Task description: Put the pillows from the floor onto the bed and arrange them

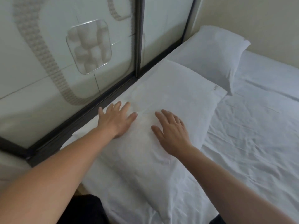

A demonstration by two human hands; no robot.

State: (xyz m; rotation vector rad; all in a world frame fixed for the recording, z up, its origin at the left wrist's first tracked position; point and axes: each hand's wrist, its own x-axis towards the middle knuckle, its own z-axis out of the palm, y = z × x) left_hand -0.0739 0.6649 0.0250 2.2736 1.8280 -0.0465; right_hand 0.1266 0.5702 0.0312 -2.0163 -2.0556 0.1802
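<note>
Two white pillows lie in a row along the head of the bed (pixel 252 143), against the glass partition. The near pillow (pixel 174 94) stretches from the bed's front edge toward the middle. Both of my hands rest flat on it, palms down, fingers spread. My left hand (pixel 115 118) presses near its glass-side edge, and my right hand (pixel 171 131) lies a little to the right, closer to its centre. The far pillow (pixel 210 57) sits in the corner by the beige wall, touching the near one. Neither hand grips anything.
A frosted glass sliding partition (pixel 64 54) with a dark frame (pixel 139 36) runs along the left of the bed. A beige wall (pixel 258 21) stands behind the far pillow. The wrinkled white sheet covers the bed to the right. Dark clothing shows at the bottom.
</note>
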